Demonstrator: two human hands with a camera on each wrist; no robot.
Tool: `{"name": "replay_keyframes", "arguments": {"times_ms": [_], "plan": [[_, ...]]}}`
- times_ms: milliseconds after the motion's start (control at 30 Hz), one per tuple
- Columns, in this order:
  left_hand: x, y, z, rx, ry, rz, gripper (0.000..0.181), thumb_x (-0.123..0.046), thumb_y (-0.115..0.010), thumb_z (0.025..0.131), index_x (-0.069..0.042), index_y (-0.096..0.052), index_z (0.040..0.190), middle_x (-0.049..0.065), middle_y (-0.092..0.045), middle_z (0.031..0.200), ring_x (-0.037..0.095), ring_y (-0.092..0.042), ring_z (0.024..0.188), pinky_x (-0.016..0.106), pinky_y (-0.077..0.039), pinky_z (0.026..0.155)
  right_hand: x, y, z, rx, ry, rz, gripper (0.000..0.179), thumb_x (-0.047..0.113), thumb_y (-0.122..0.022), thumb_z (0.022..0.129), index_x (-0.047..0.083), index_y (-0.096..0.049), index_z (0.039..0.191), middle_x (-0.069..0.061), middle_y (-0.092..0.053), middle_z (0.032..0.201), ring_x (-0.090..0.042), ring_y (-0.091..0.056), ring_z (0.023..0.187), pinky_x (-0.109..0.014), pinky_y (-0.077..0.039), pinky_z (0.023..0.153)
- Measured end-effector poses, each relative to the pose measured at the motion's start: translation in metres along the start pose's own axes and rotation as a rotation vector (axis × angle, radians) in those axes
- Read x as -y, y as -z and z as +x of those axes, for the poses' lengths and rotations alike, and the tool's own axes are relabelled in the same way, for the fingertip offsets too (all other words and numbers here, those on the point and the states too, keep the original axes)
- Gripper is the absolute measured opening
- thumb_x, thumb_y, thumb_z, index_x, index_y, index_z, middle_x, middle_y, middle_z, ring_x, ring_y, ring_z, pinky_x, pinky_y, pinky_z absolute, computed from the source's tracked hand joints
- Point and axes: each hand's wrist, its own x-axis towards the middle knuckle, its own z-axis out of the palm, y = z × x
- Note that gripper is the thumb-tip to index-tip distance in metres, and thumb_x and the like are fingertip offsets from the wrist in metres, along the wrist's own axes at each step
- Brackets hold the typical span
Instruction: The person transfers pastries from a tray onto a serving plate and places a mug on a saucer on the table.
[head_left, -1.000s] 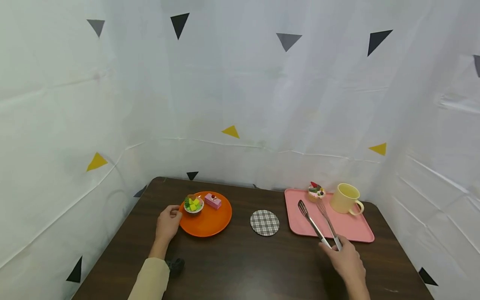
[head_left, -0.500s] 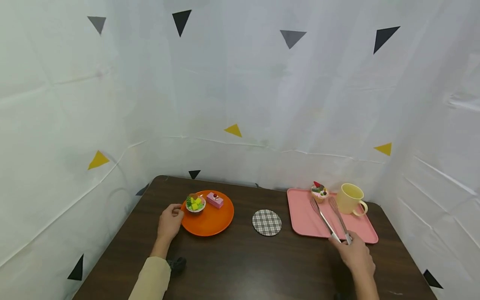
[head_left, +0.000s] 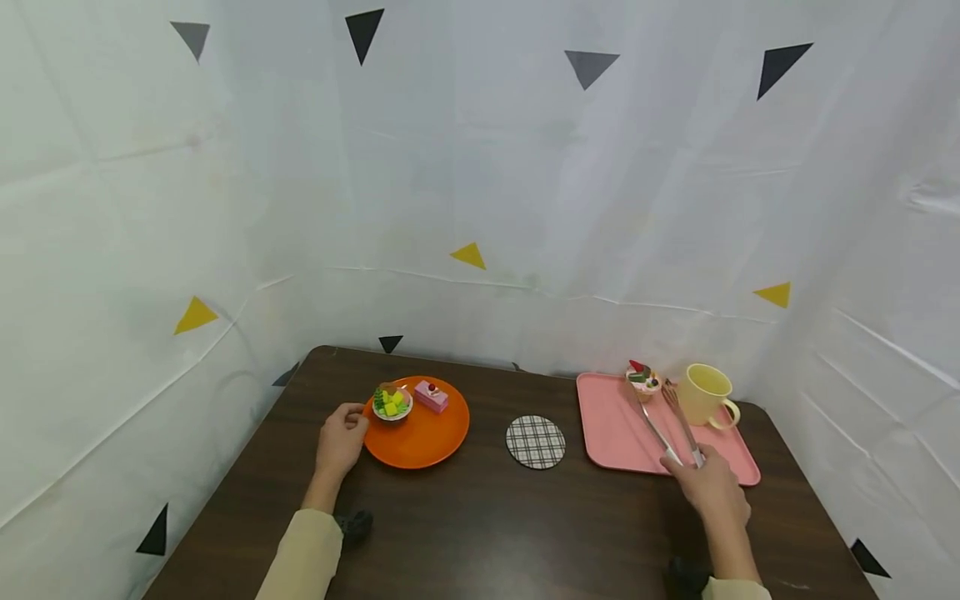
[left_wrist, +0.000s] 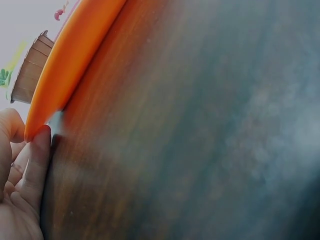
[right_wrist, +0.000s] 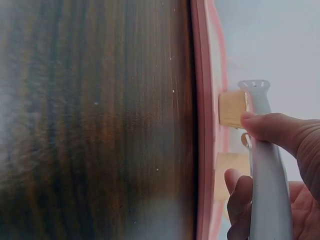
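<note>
My right hand grips metal tongs by the handle over the pink tray. The tong tips reach a small cupcake at the tray's back, one arm on each side of it. In the right wrist view the thumb lies on the tongs' arm beside the tray's rim. My left hand rests on the table with curled fingers touching the rim of the orange plate. The left wrist view shows a fingertip against the plate's edge.
The orange plate carries a small bowl of green and yellow pieces and a pink cake slice. A checked round coaster lies mid-table. A yellow mug stands on the tray's back right. White sheets wall in the dark wooden table.
My right hand has pushed the tongs forward and right across the tray, so the tips now flank the cupcake. The left hand has stayed at the plate.
</note>
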Motion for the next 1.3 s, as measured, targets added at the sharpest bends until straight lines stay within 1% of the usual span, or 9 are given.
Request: {"name": "replay_keyframes", "arguments": {"times_ms": [167,267,467,700,900,1000,1133,1233,1300], "plan": [[0.000,0.000,-0.002,0.000,0.002,-0.008,0.042,-0.022,-0.054,0.108,-0.005,-0.061,0.145,0.020,-0.068,0.136,0.033,-0.067,0.119,0.045,-0.060,0.094,0.001,-0.002,0.011,-0.003,0.013,-0.006,0.094,0.064,-0.072,0.094,-0.001,-0.043,0.154,-0.033,-0.058,0.140,-0.047,-0.060,0.110,-0.066,-0.049,0.085],[-0.002,0.000,-0.003,-0.007,-0.004,-0.006,0.041,-0.021,-0.054,0.108,-0.005,-0.062,0.144,0.020,-0.068,0.135,0.033,-0.067,0.117,0.045,-0.060,0.093,0.003,-0.002,0.015,-0.006,0.021,-0.012,0.093,0.064,-0.072,0.094,-0.002,-0.043,0.152,-0.034,-0.057,0.140,-0.048,-0.060,0.112,-0.068,-0.049,0.086],[-0.003,-0.001,-0.003,-0.020,0.002,0.002,0.040,-0.021,-0.054,0.107,-0.006,-0.063,0.143,0.019,-0.069,0.133,0.032,-0.067,0.116,0.042,-0.059,0.092,0.008,-0.003,0.023,0.000,0.027,-0.045,0.095,0.064,-0.070,0.094,-0.003,-0.040,0.155,-0.036,-0.051,0.150,-0.054,-0.057,0.121,-0.071,-0.047,0.092],[0.000,-0.002,-0.001,-0.030,-0.004,0.007,0.040,-0.021,-0.054,0.106,-0.006,-0.064,0.143,0.019,-0.069,0.132,0.032,-0.068,0.115,0.044,-0.059,0.092,0.013,-0.006,0.030,0.008,0.030,-0.045,0.092,0.063,-0.068,0.096,0.000,-0.041,0.157,-0.035,-0.053,0.146,-0.052,-0.059,0.115,-0.065,-0.049,0.086],[0.002,-0.002,0.001,-0.037,-0.007,0.007,0.041,-0.022,-0.054,0.107,-0.006,-0.064,0.143,0.019,-0.070,0.132,0.031,-0.068,0.115,0.045,-0.058,0.093,0.012,-0.008,0.033,0.035,0.036,-0.034,0.091,0.064,-0.063,0.099,-0.001,-0.040,0.159,-0.034,-0.055,0.141,-0.045,-0.056,0.105,-0.055,-0.047,0.080],[0.003,-0.002,0.001,-0.039,-0.005,0.006,0.041,-0.023,-0.053,0.107,-0.006,-0.064,0.143,0.018,-0.070,0.132,0.031,-0.067,0.114,0.044,-0.058,0.092,0.010,-0.010,0.032,0.038,0.044,-0.030,0.088,0.064,-0.062,0.100,-0.001,-0.043,0.157,-0.032,-0.058,0.131,-0.043,-0.056,0.100,-0.051,-0.045,0.078],[0.002,-0.003,0.001,-0.042,0.002,0.008,0.041,-0.023,-0.052,0.107,-0.006,-0.063,0.143,0.018,-0.070,0.131,0.031,-0.067,0.113,0.046,-0.057,0.093,0.008,-0.011,0.030,0.025,0.044,-0.026,0.082,0.064,-0.062,0.100,0.001,-0.049,0.151,-0.026,-0.059,0.112,-0.040,-0.056,0.095,-0.048,-0.042,0.074],[0.001,-0.004,0.001,-0.049,0.001,0.011,0.041,-0.023,-0.053,0.107,-0.006,-0.064,0.143,0.017,-0.070,0.131,0.030,-0.067,0.113,0.046,-0.057,0.093,0.008,-0.011,0.027,0.009,0.050,-0.023,0.076,0.062,-0.063,0.101,0.003,-0.051,0.147,-0.022,-0.059,0.105,-0.039,-0.056,0.095,-0.047,-0.041,0.073],[0.001,-0.004,0.000,-0.050,-0.004,0.008,0.041,-0.022,-0.053,0.107,-0.006,-0.064,0.143,0.018,-0.070,0.131,0.031,-0.067,0.113,0.046,-0.057,0.093,0.007,-0.011,0.024,0.003,0.058,-0.020,0.077,0.061,-0.064,0.101,0.004,-0.050,0.150,-0.023,-0.059,0.108,-0.040,-0.056,0.097,-0.047,-0.041,0.073]]}}
